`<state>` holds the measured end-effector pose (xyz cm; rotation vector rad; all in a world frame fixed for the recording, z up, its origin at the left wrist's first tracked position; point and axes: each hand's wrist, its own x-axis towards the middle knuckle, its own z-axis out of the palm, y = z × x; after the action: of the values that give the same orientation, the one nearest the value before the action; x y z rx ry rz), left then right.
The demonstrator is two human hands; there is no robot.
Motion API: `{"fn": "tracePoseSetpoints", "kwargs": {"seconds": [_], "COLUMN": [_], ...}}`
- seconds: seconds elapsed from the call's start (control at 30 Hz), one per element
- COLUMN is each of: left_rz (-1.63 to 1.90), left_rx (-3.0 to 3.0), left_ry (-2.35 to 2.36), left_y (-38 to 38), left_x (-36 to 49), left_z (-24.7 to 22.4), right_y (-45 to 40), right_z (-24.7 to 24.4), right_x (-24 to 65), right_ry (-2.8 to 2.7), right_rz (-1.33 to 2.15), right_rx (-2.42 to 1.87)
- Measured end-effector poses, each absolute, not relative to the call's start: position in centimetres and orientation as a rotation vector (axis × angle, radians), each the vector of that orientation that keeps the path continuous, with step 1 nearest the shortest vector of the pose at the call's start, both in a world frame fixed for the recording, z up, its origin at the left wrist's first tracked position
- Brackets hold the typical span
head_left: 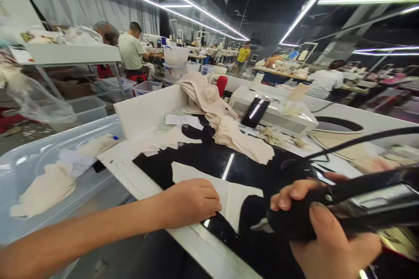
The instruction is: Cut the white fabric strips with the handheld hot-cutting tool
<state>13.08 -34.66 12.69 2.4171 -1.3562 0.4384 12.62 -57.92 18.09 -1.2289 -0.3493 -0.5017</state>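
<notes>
A cream cut fabric piece (234, 200) lies flat on the glossy black tabletop (203, 161). My left hand (193, 202) is closed at its near edge, fingers curled down and together on the cloth; the fingertips are partly hidden. At the right, my right hand (330, 231) wraps round a bulky black handheld tool (369, 200) with a shiny metallic side, held above the table. The tool's working end is out of view or blurred. Beyond the piece sits a stack of cream cut fabric (238, 137), and more loose pieces (163, 139) lie to its left.
A blue translucent tub (26, 174) with fabric pieces stands on the left. At the table's back are a phone (255, 112), a white machine (271, 111) and a red cone (221, 85). A black cable (360, 138) arches over the right side. Several people work at tables farther off.
</notes>
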Motion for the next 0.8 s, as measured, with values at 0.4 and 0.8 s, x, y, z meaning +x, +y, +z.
{"fn": "tracePoseSetpoints", "kwargs": {"seconds": [0.4, 0.8], "left_rz": [0.550, 0.031], "left_rx": [2.311, 2.114], "left_ry": [-1.565, -1.045], "left_y": [-37.8, -38.4], "left_x": [13.2, 13.5], "left_z": [12.0, 11.4], "right_y": [-57.2, -56.3], "right_z": [17.8, 17.6], "right_x": [12.0, 11.9], "right_ry": [-0.383, -0.408], "right_rz": [-0.492, -0.507], "right_rx": [-1.193, -1.188]}}
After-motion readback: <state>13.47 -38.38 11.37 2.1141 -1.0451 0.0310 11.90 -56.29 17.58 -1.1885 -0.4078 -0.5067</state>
